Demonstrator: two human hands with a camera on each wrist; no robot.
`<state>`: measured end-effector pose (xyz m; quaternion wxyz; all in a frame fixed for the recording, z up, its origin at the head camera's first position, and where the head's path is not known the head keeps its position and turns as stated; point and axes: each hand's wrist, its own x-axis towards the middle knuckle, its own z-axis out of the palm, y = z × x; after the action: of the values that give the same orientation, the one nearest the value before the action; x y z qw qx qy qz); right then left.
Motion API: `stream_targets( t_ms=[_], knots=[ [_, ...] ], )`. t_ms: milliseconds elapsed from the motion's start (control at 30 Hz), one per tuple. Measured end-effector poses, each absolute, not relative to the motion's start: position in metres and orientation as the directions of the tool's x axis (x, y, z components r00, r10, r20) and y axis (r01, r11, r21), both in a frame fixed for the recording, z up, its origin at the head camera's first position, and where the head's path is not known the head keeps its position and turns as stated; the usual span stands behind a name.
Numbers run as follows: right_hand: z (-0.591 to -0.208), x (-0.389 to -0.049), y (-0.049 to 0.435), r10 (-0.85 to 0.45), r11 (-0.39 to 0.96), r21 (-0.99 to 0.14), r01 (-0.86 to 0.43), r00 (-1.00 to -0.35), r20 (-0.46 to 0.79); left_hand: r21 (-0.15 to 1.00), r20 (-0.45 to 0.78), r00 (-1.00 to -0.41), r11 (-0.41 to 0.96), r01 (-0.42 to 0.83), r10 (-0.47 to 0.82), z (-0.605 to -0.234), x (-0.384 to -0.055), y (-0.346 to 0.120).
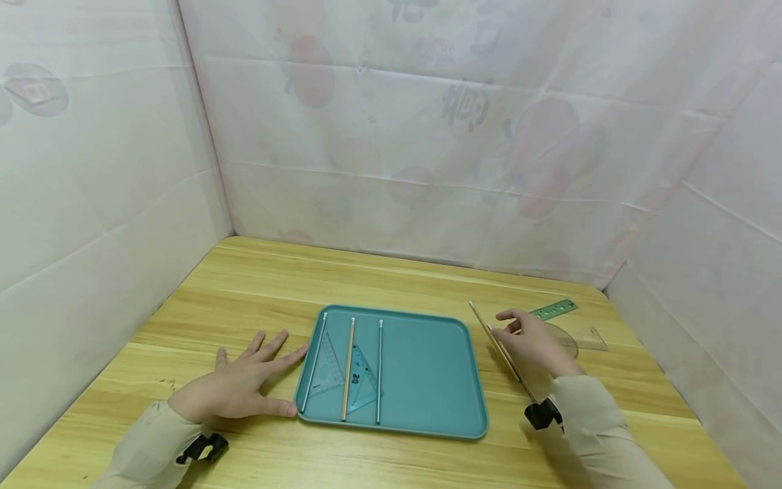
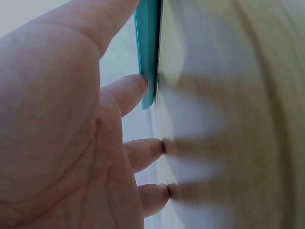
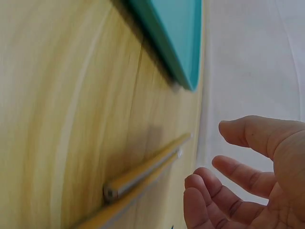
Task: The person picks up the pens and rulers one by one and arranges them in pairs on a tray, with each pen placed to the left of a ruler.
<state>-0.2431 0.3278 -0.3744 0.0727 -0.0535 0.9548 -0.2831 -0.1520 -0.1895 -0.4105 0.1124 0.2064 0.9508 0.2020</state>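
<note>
My left hand is spread on the table, its thumb and index finger touching the left rim of a teal tray. In the left wrist view the fingertips meet the tray's side and the wood. Inside the tray lie a silvery pencil, a gold pencil, a teal pencil, a clear set square and a bluish set square. Right of the tray, my right hand hovers beside two gold pencils, thumb and fingers apart with nothing between them.
Beyond the right hand lie a green ruler, a clear protractor partly behind the hand, and a clear set square. The wooden table is enclosed by pale printed cloth at the back and sides.
</note>
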Motion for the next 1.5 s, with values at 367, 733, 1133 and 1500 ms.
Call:
stream_targets(
  t_ms=[367, 733, 1133, 1500],
  knots=[
    [-0.371, -0.250, 0.363, -0.104, 0.899, -0.434, -0.062, -0.992, -0.073, 0.433, -0.133, -0.890, 0.833, 0.344, 0.437, -0.410, -0.151, -0.189],
    [-0.374, -0.261, 0.398, -0.087, 0.923, -0.384, -0.039, -0.990, -0.108, 0.435, -0.132, -0.890, 0.832, 0.345, 0.437, -0.411, -0.152, -0.190],
    [-0.370, -0.273, 0.419, -0.061, 0.930, -0.366, 0.005, -0.984, -0.167, 0.438, -0.138, -0.888, 0.831, 0.342, 0.438, -0.412, -0.151, -0.190],
    [-0.370, -0.281, 0.442, -0.026, 0.948, -0.315, 0.044, -0.976, -0.216, 0.434, -0.138, -0.888, 0.833, 0.344, 0.438, -0.411, -0.152, -0.190]
  ],
)
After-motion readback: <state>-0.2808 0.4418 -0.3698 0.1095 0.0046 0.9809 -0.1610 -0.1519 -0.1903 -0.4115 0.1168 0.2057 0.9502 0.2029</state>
